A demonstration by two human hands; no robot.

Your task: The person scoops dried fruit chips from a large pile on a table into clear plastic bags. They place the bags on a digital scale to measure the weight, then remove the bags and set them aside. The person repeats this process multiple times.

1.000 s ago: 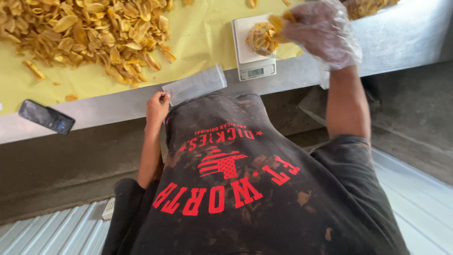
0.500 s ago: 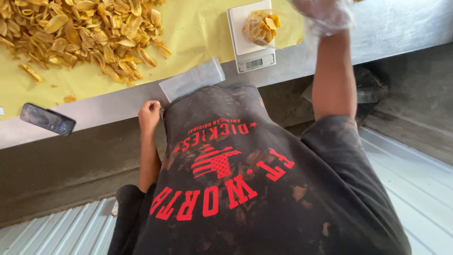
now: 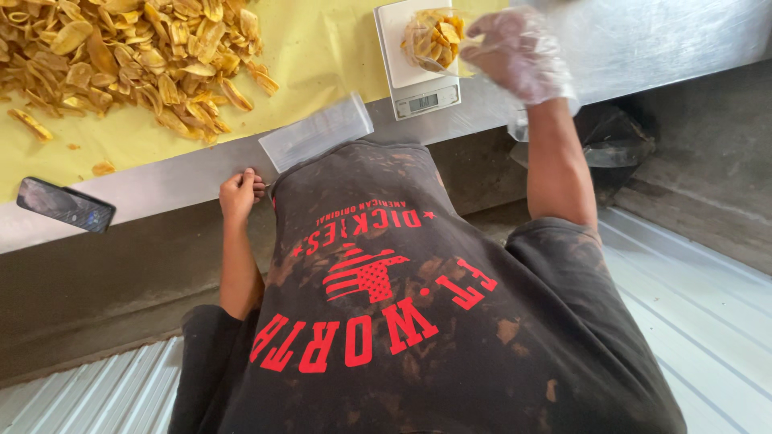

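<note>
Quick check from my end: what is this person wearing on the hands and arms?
The right hand wears a thin, clear, crinkled disposable glove that ends loosely at the wrist. The left hand is bare. Both forearms are uncovered; short black sleeves of a stained T-shirt with red print cover the upper arms. No watch or jewellery is visible.

Clear chip-filled bag (image 3: 433, 38) on white scale; its grey display (image 3: 424, 102) below; dark phone screen (image 3: 65, 205) far left.

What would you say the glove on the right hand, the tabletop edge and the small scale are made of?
Glove: thin clear plastic film, wrinkled and see-through. Tabletop edge: looks like brushed stainless steel, grey with a dull sheen. Scale: probably white moulded plastic, smooth, with a small grey display. The right hand hovers by the chips on it.
</note>
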